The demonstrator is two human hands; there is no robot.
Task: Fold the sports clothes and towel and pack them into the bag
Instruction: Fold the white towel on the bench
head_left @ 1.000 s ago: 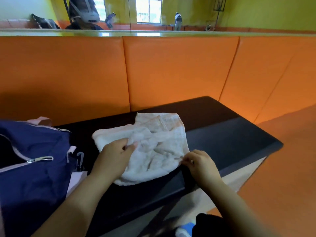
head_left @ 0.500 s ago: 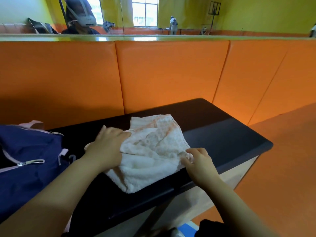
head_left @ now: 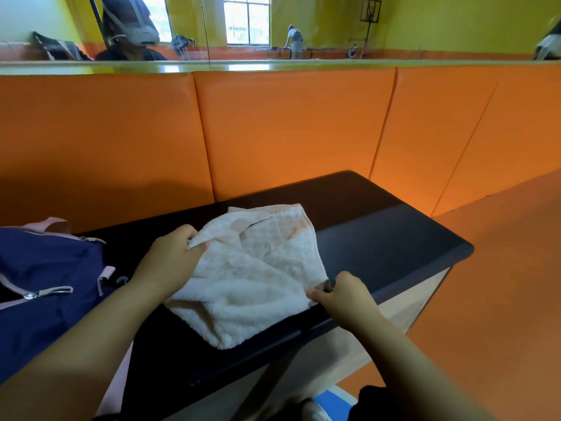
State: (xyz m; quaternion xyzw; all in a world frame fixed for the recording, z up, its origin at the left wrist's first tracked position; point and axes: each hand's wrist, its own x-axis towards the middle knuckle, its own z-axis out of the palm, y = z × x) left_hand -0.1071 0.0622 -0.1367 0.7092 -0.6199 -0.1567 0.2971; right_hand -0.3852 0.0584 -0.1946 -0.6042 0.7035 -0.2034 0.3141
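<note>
Now the left hand (head_left: 170, 262) goes from pressing flat to a pinching grip on the white towel's (head_left: 255, 281) nine o'clock edge. The right hand (head_left: 343, 294) keeps pinching the four o'clock corner. The towel lies mid-tabletop (head_left: 379, 238), looking ready for another fold, with the navy bag (head_left: 45, 268) waiting at nine o'clock.

Towel (head_left: 252, 287): one, white. Bag (head_left: 51, 262): one, navy with pink trim, and two metal zipper pulls (head_left: 48, 291) show on it. Hands: two, left hand (head_left: 170, 262) and right hand (head_left: 346, 296), both bare. Table (head_left: 379, 238): one, dark top. Orange wall pads (head_left: 288, 132): three clear sections, maybe a fourth at far right, seam hard to read. Windows (head_left: 246, 19): two up top, one partly hidden.
</note>
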